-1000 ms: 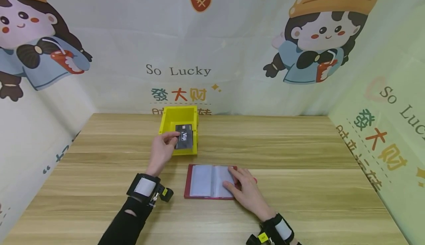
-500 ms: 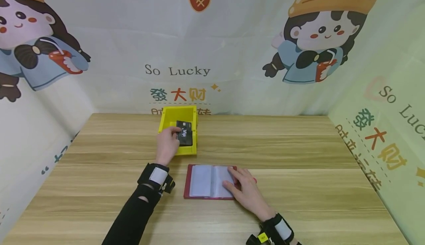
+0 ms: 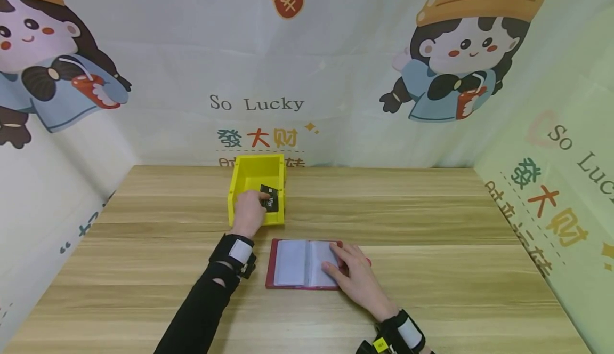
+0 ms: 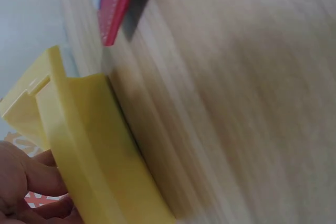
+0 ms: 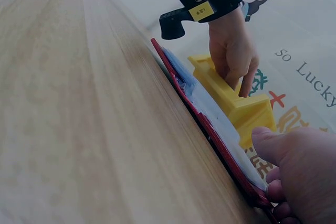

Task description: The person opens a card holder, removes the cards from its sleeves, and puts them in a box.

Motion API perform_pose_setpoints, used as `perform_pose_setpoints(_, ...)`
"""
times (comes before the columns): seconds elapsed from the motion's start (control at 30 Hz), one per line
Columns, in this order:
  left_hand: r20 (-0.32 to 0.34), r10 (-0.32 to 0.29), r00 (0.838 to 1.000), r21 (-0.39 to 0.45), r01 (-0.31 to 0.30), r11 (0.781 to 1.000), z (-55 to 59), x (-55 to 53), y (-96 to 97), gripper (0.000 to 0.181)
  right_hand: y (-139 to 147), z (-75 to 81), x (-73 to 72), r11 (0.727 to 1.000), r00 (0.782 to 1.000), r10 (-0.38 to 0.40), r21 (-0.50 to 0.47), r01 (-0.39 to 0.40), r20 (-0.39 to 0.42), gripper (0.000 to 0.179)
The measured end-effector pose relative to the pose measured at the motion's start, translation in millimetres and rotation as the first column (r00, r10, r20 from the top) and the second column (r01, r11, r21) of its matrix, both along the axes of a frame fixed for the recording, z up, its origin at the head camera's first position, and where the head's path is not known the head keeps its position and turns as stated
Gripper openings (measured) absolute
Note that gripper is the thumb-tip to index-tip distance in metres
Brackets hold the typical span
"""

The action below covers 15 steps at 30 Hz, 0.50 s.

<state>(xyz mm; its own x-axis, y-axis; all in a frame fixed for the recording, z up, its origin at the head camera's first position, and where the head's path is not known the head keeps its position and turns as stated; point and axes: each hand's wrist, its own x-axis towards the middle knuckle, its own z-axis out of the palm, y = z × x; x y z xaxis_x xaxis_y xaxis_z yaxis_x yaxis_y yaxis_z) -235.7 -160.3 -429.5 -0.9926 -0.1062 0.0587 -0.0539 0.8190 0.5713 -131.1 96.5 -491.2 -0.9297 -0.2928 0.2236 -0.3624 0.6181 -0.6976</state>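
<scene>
My left hand (image 3: 249,210) reaches down into the yellow box (image 3: 259,170), its fingers curled at the left edge of a black card (image 3: 270,199) marked VIP. The card sits low inside the box, partly covered by the hand; in the left wrist view the box wall (image 4: 100,145) hides the fingertips. In front of the box lies an open red card holder (image 3: 271,263) with clear sleeves. My right hand (image 3: 357,276) grips its right side, thumb on the sleeve page. The right wrist view has the thumb above the holder's edge and the other fingers curled below.
Both hands work over a wooden table (image 3: 431,290). A printed backdrop (image 3: 345,77) with cartoon figures and lettering stands behind it and along the sides. The box stands close to the back edge, a short gap from the card holder.
My left hand has moved forward and down into the box, lowering the black card with it. The right hand and the card holder have stayed in place.
</scene>
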Motion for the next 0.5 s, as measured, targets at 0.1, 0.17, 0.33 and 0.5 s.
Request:
perform_pose_setpoints(0.1, 0.024, -0.011, 1.0, -0.033, 0.012, 0.999, -3.9, 0.8, 1.8, 0.036, -0.6, 0.0, 0.3, 1.0, 1.0, 0.001, -0.001, -0.001, -0.001, 0.048)
perform_pose_setpoints(0.17, 0.04, -0.014, 0.999, -0.05, 0.016, 0.999, -4.8, 2.1, 3.4, 0.036, -1.0, 0.0, 0.3, 1.0, 1.0, 0.002, 0.001, -0.002, -0.001, 0.048)
perform_pose_setpoints(0.33, 0.09, -0.026, 0.996, -0.116, 0.036, 0.993, -1.0, 5.0, 6.9, 0.036, -1.7, 0.3, 0.1, 1.0, 1.0, -0.002, 0.002, 0.002, -0.001, 0.047)
perform_pose_setpoints(0.5, 0.121, -0.019, 0.992, -0.197, 0.042, 0.979, 1.2, 7.3, 10.3, 0.033, -1.7, -0.3, -0.2, 1.0, 1.0, -0.001, 0.004, 0.001, -0.004, 0.047)
